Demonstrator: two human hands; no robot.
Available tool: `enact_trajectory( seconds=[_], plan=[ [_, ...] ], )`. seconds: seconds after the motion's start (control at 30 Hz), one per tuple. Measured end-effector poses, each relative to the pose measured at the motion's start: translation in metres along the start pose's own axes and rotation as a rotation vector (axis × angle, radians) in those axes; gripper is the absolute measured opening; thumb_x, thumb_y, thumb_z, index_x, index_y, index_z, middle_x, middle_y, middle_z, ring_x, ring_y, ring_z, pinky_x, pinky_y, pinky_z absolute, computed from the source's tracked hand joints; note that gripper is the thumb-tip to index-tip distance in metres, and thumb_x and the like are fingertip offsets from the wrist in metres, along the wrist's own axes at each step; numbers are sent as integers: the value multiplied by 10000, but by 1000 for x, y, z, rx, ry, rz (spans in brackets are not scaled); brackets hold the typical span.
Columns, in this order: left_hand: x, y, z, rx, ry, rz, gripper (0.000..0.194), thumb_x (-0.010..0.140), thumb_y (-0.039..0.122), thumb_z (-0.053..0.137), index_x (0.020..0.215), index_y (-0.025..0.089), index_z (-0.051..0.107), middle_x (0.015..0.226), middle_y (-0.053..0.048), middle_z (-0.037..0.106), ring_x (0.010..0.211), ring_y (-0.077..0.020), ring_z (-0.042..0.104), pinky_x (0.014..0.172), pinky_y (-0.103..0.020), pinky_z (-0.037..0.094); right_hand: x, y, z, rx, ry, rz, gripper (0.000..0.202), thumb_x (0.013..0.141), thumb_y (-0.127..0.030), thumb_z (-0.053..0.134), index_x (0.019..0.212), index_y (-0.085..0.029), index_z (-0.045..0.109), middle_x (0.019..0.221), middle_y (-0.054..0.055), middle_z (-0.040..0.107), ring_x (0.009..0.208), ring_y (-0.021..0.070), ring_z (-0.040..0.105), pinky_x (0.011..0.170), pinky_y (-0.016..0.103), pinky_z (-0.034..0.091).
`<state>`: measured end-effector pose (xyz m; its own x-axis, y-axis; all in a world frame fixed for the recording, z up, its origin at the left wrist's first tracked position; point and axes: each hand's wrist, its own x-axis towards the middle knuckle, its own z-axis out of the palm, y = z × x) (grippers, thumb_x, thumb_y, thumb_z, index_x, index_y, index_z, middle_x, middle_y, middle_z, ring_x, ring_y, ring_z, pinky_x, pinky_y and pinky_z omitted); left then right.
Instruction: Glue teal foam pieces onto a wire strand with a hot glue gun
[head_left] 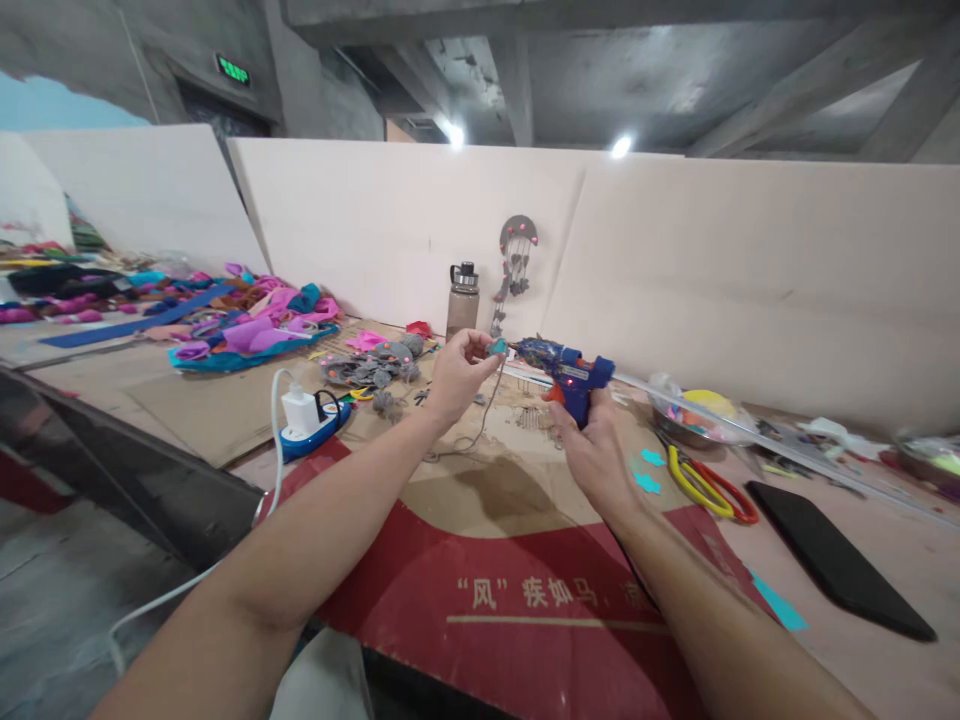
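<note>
My left hand pinches a small teal felt piece, with a grey cord trailing from it down to the cardboard. Wrapped in my right hand is a blue glue gun with an orange trigger and a small red light. Its nozzle points left, close to the teal piece; whether the two touch I cannot tell. To the right of my right hand lie teal flower-shaped cutouts and pliers with yellow and red handles.
A black phone lies at the right. A blue power strip with a white plug sits left. Behind stand a bottle and a grey hanging ornament against the white board. A bowl holds wrapped materials; colourful felt is piled left.
</note>
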<state>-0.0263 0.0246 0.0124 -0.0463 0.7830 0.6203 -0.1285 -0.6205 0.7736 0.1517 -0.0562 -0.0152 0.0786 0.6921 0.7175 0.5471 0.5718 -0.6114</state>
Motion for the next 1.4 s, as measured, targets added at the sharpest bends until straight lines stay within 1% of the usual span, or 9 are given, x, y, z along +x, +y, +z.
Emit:
enact_trajectory(
  seconds=[0.07,0.17,0.37,0.5,0.6,0.73,0.93,1.1,1.4],
  plan=[
    [0,-2,0,-6,-2,-5,217,681,229,729,819,159,576,690,31,566,576,-62,468,541,-189,381,0,0,0,37,24,11,367,909,-400,532,1225,-216,507,1109,75,633,954,215,580,894,386,452],
    [1,-5,1,-21,-22,-13,215,672,227,734,805,161,578,659,39,553,560,-62,465,525,-190,376,0,-5,-1,-2,15,11,368,906,-403,530,1227,-224,516,1124,82,637,973,231,587,921,411,446],
    [1,-6,3,-85,-48,-26,246,663,251,763,794,160,576,642,40,550,552,-59,468,516,-189,374,2,-14,-4,-123,35,45,397,880,-400,534,1226,-206,520,1066,108,662,925,267,606,884,440,465],
    [0,-7,2,-119,-69,-36,258,666,261,771,805,154,583,640,36,560,545,-58,470,507,-188,375,2,-14,-4,-137,47,6,390,879,-376,528,1230,-207,518,1125,116,654,981,268,605,909,447,462],
    [0,-7,2,-130,-85,-40,269,670,274,778,815,151,589,646,32,569,554,-59,480,512,-187,381,1,-14,-5,-147,35,7,407,888,-378,524,1260,-211,509,1159,118,645,1007,265,603,924,444,459],
    [-1,-5,3,-131,-92,-42,279,672,298,786,802,150,588,629,35,563,544,-57,474,510,-186,379,1,-16,-6,-182,38,36,443,887,-396,524,1279,-192,507,1135,134,660,962,271,616,881,445,473],
    [-1,-4,3,-137,-95,-45,281,669,297,786,802,151,587,624,36,566,543,-58,482,518,-187,387,2,-21,-6,-218,72,40,450,861,-398,533,1251,-174,536,1094,149,676,918,287,627,827,448,489],
    [-1,-3,3,-149,-101,-40,273,670,296,782,788,151,583,620,38,559,533,-53,478,516,-187,385,2,-21,-7,-219,52,50,454,869,-418,515,1250,-173,535,1131,155,664,954,300,618,857,467,477],
    [-2,-4,5,-176,-109,-41,294,660,297,792,796,155,574,607,45,557,532,-55,485,516,-187,386,2,-21,-6,-190,62,56,462,857,-409,522,1246,-161,536,1126,155,657,960,285,602,880,458,456]
  ],
)
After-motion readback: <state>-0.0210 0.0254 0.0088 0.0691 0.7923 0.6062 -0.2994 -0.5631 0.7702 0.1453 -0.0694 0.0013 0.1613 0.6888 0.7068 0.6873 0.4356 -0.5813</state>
